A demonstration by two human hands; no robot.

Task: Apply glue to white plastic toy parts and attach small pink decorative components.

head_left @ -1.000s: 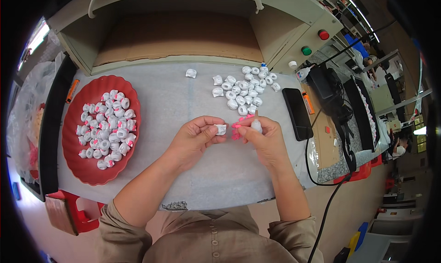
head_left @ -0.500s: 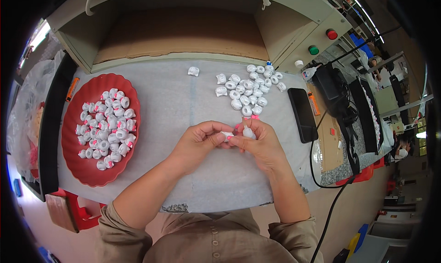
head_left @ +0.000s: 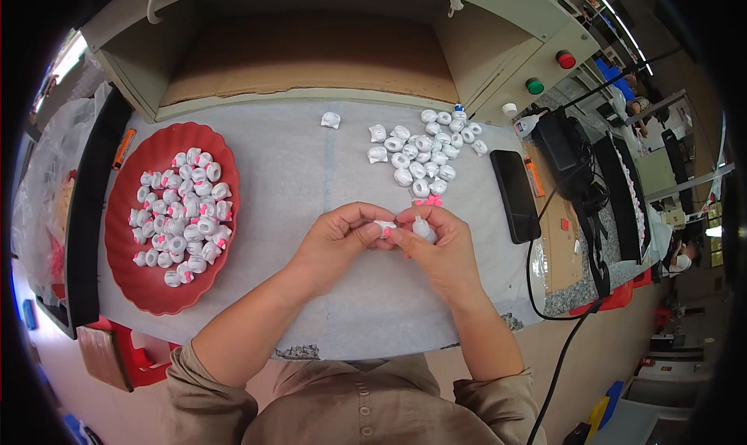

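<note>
1. Centre of the action: a small white figure (head_left: 382,224) sits above the near middle of the tabletop (head_left: 272,173), right between the two hands, with a pink bit (head_left: 387,232) showing at its side.
2. The left hand (head_left: 331,244) has it! The grip is closed in, thumb and forefinger pinching the white figure from the left.
3. Over to the right hand (head_left: 445,250): the grip is folded around a small white bottle (head_left: 423,229), nozzle pointing up and away, while the thumb tip reaches across to the pink bit; how hard it presses, I cannot tell.
4. Just beyond the right fingers, loose pink pieces (head_left: 433,201) lie on the tabletop.
5. Behind those, a crowd of white figures (head_left: 424,144), some showing dark oval openings, with one lone figure (head_left: 331,120) well apart to the left.
6. Out to the right, a black phone (head_left: 513,196) lies flat, an orange tube (head_left: 534,177) just beside it, and a black adapter (head_left: 562,145) beyond with its cables.
7. Across on the left, a red scalloped bowl (head_left: 167,299) holds a heap of white figures, many showing pink.
8. At the far edge stands an open-fronted cabinet (head_left: 498,79), red button (head_left: 566,59) and green button (head_left: 534,85) on its right side.
</note>
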